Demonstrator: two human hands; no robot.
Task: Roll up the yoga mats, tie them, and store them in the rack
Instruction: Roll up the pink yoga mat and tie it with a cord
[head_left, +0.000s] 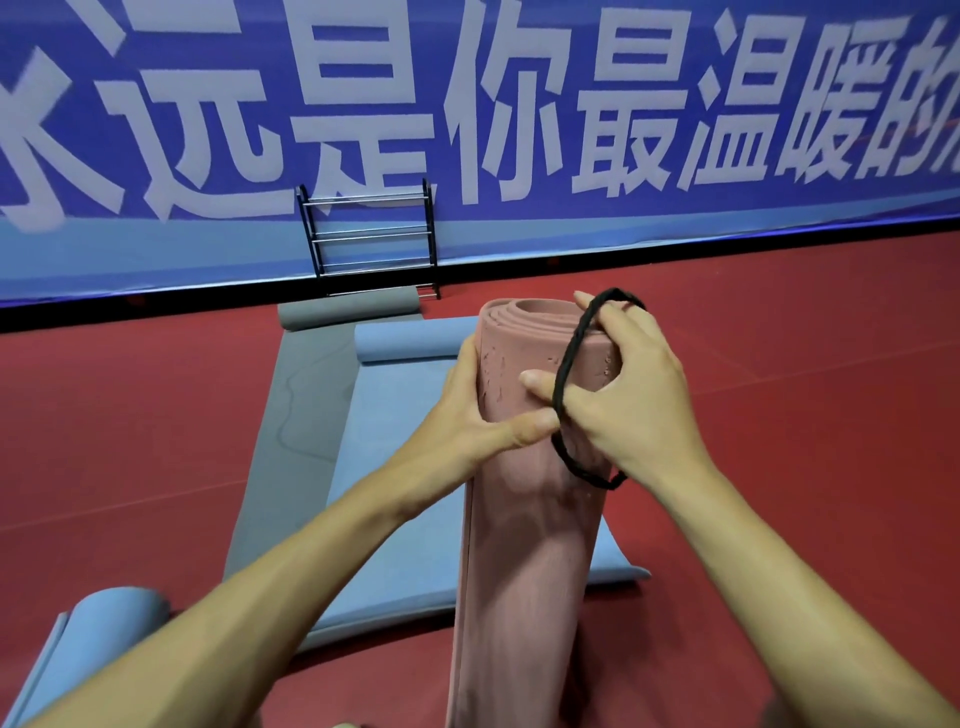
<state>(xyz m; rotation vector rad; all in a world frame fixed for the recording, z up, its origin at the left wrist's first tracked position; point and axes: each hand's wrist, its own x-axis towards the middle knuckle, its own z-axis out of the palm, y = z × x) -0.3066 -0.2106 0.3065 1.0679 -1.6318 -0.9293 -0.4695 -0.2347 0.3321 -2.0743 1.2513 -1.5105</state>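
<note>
Pink roll (524, 519) is being clamped by left hand (470, 410); black band (571, 364) is being stretched by spread right hand (631, 395) at 1 o'clock. Band slip risks the roll unwinding.

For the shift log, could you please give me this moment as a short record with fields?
held mat: pink mat, rolled, stood on end
left hand: gripping the roll's side
right hand: fingers through a black band, stretching it at the roll's top
tie status: band not yet around the roll
other mats: blue mat and grey mat, mostly flat, far ends curled; another blue roll at lower left
rack: by the banner wall, holding no mats
</note>
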